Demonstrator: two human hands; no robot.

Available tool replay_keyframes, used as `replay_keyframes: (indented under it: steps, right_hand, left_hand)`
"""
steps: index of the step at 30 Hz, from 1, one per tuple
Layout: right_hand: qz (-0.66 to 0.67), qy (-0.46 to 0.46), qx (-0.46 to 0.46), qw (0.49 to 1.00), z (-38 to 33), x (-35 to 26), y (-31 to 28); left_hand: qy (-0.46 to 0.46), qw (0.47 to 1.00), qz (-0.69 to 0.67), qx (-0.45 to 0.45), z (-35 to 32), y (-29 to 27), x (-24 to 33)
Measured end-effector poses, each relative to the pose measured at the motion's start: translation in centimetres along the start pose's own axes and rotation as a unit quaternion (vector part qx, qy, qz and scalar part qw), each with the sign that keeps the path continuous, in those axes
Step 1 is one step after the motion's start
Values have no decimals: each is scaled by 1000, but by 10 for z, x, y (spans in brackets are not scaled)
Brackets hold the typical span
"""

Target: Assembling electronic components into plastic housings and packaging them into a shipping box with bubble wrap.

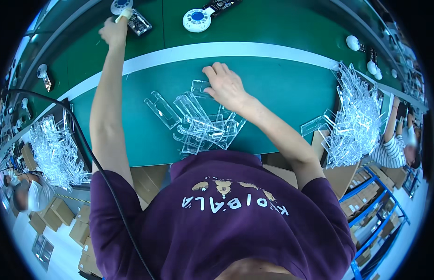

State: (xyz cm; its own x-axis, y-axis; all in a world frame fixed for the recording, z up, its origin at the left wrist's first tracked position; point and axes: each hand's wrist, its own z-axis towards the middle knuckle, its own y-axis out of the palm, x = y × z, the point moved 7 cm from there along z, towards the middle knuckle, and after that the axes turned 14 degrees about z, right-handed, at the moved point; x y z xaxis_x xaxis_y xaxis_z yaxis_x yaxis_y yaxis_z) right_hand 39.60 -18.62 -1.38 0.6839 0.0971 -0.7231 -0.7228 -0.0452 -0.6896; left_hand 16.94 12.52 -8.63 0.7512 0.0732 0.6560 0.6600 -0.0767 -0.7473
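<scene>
As my left hand (115, 31), grip unclear, meets a white-and-black disc-headed device (139, 23), my right hand (226, 87) gapes at clear plastic casing (198, 87).

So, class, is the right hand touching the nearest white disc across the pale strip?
Apart. The head view shows the pale strip and some green surface between the right hand and the white disc.

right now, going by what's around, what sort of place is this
Probably a factory assembly line: a long green surface, perhaps a conveyor, bears round white devices; clear plastic pieces are heaped beside the bench; and cardboard boxes are stacked nearby.
</scene>
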Motion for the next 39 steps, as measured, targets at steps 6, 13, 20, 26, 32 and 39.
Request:
replay_keyframes:
  steps: [6, 13, 20, 26, 32, 39]
  right_hand:
    - [-55, 38, -60, 996, 3, 16, 10]
    - [36, 54, 62, 996, -32, 19, -83]
    - [-12, 8, 52, 999, -123, 61, -99]
    - [-77, 73, 75, 992, -130, 58, -98]
    - [-142, 79, 164, 973, -108, 56, -66]
    - [32, 23, 283, 958, -74, -15, -96]
  left_hand:
    - [122, 975, 177, -51, -120, 34, 125]
    - [114, 979, 169, 31, -147, 65, 133]
    - [386, 895, 152, 161, -173, 17, 196]
    - [264, 941, -161, 134, -172, -15, 214]
    - [100, 849, -517, -42, -187, 14, 201]
    - [-50, 843, -528, -87, -218, 37, 186]
